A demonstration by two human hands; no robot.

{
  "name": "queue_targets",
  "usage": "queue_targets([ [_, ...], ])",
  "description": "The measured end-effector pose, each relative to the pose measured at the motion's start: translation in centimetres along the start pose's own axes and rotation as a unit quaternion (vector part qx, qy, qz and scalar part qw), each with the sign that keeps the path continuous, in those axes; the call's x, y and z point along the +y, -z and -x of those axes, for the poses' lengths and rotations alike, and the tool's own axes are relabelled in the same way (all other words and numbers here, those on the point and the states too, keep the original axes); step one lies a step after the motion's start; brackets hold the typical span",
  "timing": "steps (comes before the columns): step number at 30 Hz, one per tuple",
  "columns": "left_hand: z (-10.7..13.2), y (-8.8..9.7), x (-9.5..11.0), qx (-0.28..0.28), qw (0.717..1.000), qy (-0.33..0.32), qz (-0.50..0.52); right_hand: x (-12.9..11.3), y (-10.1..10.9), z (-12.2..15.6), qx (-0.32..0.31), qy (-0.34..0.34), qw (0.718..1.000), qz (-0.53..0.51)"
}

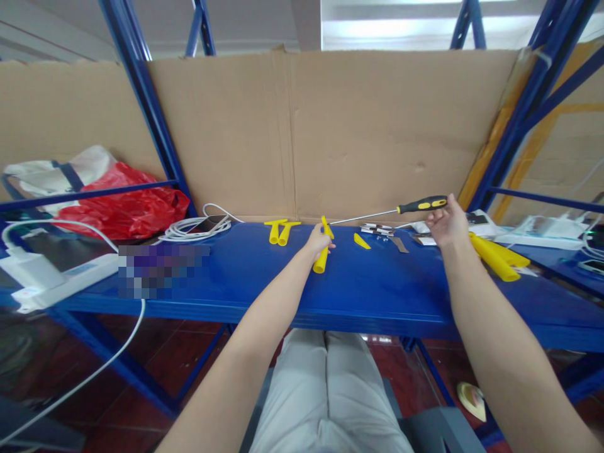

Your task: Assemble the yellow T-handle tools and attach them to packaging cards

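Observation:
My left hand (317, 241) is closed around a yellow plastic tube piece (323, 258), held upright over the blue shelf (358, 296). My right hand (447, 223) grips the black-and-yellow handle of a long screwdriver (421, 205). Its thin metal shaft reaches left, and the tip meets the top of the yellow piece. Two more yellow T-shaped pieces (281, 230) lie to the left of my left hand. A small yellow wedge (361, 241) lies between my hands.
Yellow tubes (499, 258) lie right of my right hand, with small metal parts (377, 229) behind. A coiled white cable (194, 229), a red bag (123, 205) and a white power strip (61, 280) sit left. Cardboard (302, 132) backs the shelf, between blue uprights.

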State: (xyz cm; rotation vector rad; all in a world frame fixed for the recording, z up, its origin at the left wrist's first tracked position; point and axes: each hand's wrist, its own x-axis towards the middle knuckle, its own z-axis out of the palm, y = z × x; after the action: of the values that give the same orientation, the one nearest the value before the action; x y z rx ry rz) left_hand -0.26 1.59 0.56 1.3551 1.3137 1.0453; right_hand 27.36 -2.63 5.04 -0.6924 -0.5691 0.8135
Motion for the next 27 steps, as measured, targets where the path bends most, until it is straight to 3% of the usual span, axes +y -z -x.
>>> queue_targets([
  [7, 0.1, 0.0, 0.0, -0.004, 1.000, 0.000, -0.003, 0.0, 0.3, 0.0, -0.057, 0.026, 0.997, 0.036],
  [20, 0.2, 0.0, 0.0, -0.006, 1.000, -0.007, -0.011, -0.4, -1.0, 1.5, 0.037, 0.007, 0.999, 0.012],
  [24, 0.1, 0.0, -0.1, -0.006, 1.000, -0.008, -0.008, -0.4, -0.6, 1.1, 0.030, 0.017, 0.999, 0.017],
  [27, 0.1, 0.0, -0.1, -0.005, 1.000, -0.009, -0.008, -0.2, -0.1, 0.4, -0.013, 0.000, 0.999, 0.041],
])
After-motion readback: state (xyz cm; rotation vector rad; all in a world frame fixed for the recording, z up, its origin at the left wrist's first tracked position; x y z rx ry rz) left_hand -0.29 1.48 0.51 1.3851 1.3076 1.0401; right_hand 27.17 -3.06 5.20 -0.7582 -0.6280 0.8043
